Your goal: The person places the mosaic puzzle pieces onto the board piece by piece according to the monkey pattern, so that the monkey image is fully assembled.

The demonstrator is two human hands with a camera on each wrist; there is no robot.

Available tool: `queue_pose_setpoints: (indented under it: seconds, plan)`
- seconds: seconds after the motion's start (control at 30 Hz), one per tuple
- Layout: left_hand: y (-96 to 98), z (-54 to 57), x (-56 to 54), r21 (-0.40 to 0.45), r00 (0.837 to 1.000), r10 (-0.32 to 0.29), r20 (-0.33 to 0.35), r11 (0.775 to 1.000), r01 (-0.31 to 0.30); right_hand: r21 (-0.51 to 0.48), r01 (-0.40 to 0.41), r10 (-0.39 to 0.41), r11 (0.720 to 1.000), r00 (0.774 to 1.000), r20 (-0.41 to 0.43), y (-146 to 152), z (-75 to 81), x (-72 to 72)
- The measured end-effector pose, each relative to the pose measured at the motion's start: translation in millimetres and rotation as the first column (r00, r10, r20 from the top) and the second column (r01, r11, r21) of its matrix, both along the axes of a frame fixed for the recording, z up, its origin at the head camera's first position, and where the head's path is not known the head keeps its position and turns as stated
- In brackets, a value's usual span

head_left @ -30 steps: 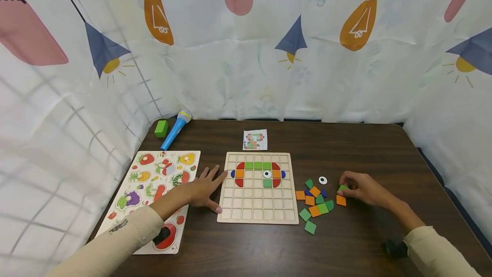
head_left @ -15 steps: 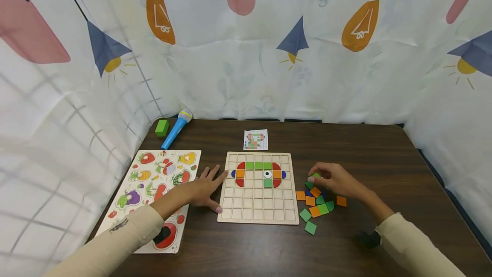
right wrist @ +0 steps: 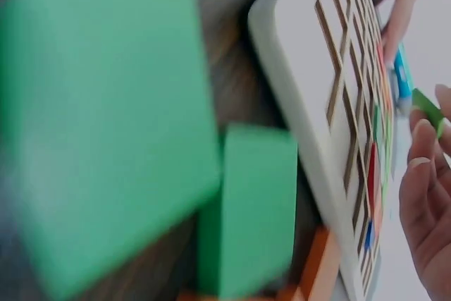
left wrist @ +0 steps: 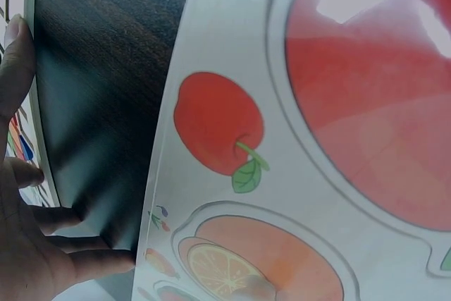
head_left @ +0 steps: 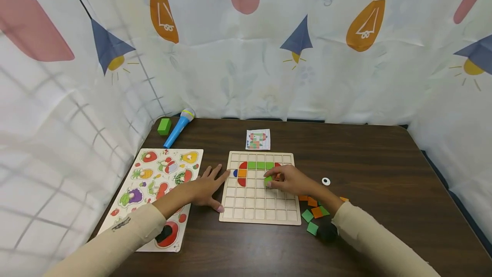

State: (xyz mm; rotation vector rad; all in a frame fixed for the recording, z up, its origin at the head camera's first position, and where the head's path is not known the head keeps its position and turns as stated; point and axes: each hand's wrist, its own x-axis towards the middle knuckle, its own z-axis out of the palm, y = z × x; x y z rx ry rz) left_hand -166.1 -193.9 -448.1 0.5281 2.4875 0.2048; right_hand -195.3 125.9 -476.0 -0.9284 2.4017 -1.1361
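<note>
A wooden grid board lies at mid-table, with red, orange, green and blue tiles set in its upper part. My right hand is over the board's right half, pinching a small green tile between thumb and fingertips. In the right wrist view that green tile stands edge-up between the fingers. The round eye piece and the tiles on that side are mostly hidden by the hand. Fingers spread, my left hand rests along the board's left edge, thumb and fingertips touching the rim.
Loose green tiles and orange tiles lie right of the board, partly under my right forearm, near a white ring piece. Behind the board is a pattern card. At left are a fruit puzzle board, a blue toy microphone and a green block.
My right hand has carried the green tile leftward from the right of the loose pile, past the pile, to over the board. The left hand stays at the board's edge.
</note>
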Motion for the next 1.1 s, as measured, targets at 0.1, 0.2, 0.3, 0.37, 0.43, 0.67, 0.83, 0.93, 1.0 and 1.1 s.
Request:
queue_pose_setpoints:
  seconds: [0.1, 0.2, 0.3, 0.37, 0.43, 0.67, 0.83, 0.93, 1.0, 1.1]
  plan:
    - [-0.6, -1.0, -0.4, -0.001, 1.0, -0.006, -0.002, 1.0, 0.006, 0.045, -0.017, 0.017, 0.999, 1.0, 0.004, -14.9, -1.6, -0.7]
    - [-0.6, -1.5, -0.9, -0.003, 1.0, -0.009, -0.004, 1.0, 0.009, 0.084, 0.0, 0.001, 0.996, 1.0, -0.009, -27.6, -1.6, -0.5]
    - [-0.7, -2.1, -1.4, -0.003, 1.0, -0.009, -0.006, 1.0, 0.009, 0.098, 0.037, -0.034, 0.995, 0.999, -0.036, -38.2, -1.7, -0.3]
    - [-0.9, -2.7, -1.6, -0.005, 1.0, -0.009, -0.008, 1.0, 0.009, 0.096, 0.059, -0.054, 0.994, 0.997, -0.049, -43.8, -2.0, 0.1]
    - [-1.1, -3.5, -1.7, -0.007, 1.0, -0.01, -0.01, 1.0, 0.01, 0.087, 0.078, -0.074, 0.993, 0.996, -0.054, -48.2, -2.7, 0.5]
    - [-1.2, -4.4, -2.0, -0.005, 1.0, -0.013, -0.013, 1.0, 0.013, 0.106, 0.164, -0.161, 0.981, 0.986, -0.035, -58.0, -4.6, 2.2]
    - [0.4, -3.6, -1.7, 0.0, 1.0, -0.013, -0.014, 1.0, 0.013, 0.162, 0.2, -0.187, 0.966, 0.978, -0.094, -60.9, -3.4, 4.1]
    - [0.8, -3.7, -1.4, -0.002, 1.0, -0.012, -0.012, 1.0, 0.012, 0.189, 0.201, -0.178, 0.961, 0.975, -0.13, -62.1, -1.9, 5.0]
    - [0.7, -3.7, -1.1, -0.007, 1.0, -0.008, -0.011, 1.0, 0.008, 0.201, 0.189, -0.161, 0.961, 0.976, -0.147, -62.8, -0.6, 4.9]
    - [0.6, -3.4, -1.0, -0.01, 1.0, -0.002, -0.008, 1.0, 0.002, 0.211, 0.171, -0.138, 0.962, 0.977, -0.165, -62.2, 3.4, 4.2]
